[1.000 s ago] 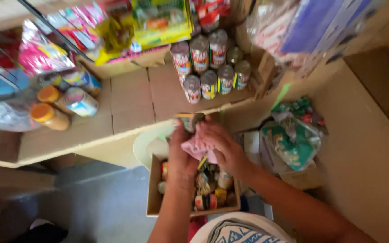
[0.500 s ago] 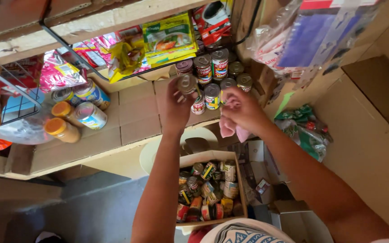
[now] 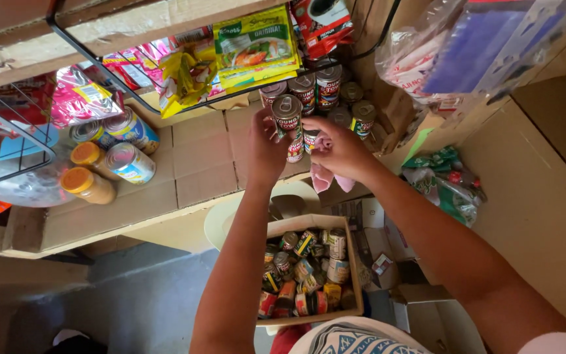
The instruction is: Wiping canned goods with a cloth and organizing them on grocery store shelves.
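Moved: both hands have risen from over the open cardboard box of small tins up to the shelf
Left hand: fingers closed round a small round silver-topped tin; held just before the row of red-labelled tins
Right hand: clutching a pink cloth; fingertips touching that same tin's lower side
Cardboard-lined shelf: beneath the tins
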